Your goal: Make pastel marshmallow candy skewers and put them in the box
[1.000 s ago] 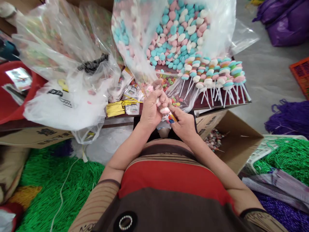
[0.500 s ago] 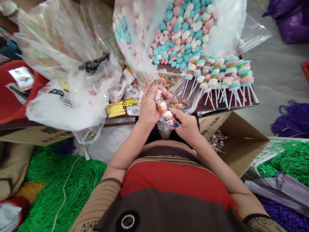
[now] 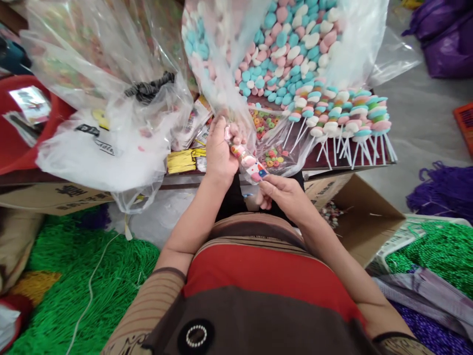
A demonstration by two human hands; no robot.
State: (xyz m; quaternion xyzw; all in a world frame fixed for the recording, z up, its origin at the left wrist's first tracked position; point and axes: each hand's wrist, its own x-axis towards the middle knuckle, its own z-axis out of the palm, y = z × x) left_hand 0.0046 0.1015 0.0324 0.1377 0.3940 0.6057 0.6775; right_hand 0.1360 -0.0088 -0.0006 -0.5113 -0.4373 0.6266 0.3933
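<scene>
Between my two hands is a marshmallow skewer in a clear printed wrapper [image 3: 248,160], slanting down to the right. My left hand [image 3: 220,150] is closed around its upper end. At the lower end, my right hand [image 3: 281,190] pinches the printed edge of the wrapper between thumb and finger. Just left of my left hand lie yellow twist ties [image 3: 180,161] and a stack of printed wrappers [image 3: 195,121]. Behind the hands, ring-shaped gummies [image 3: 264,123] spread in a clear bag. Several finished marshmallow skewers [image 3: 342,111] lie at the table's right, white sticks toward me.
A large clear bag of pink, blue and white marshmallows [image 3: 288,54] fills the back of the table. White plastic bags [image 3: 103,153] and a red basin [image 3: 22,148] stand left. Below right is an open cardboard box [image 3: 369,217]; green strands [image 3: 111,291] cover the floor at left.
My left hand has shifted left and slightly up along with the skewer. My right hand has slid to the wrapper's lower end, and the view has shifted slightly.
</scene>
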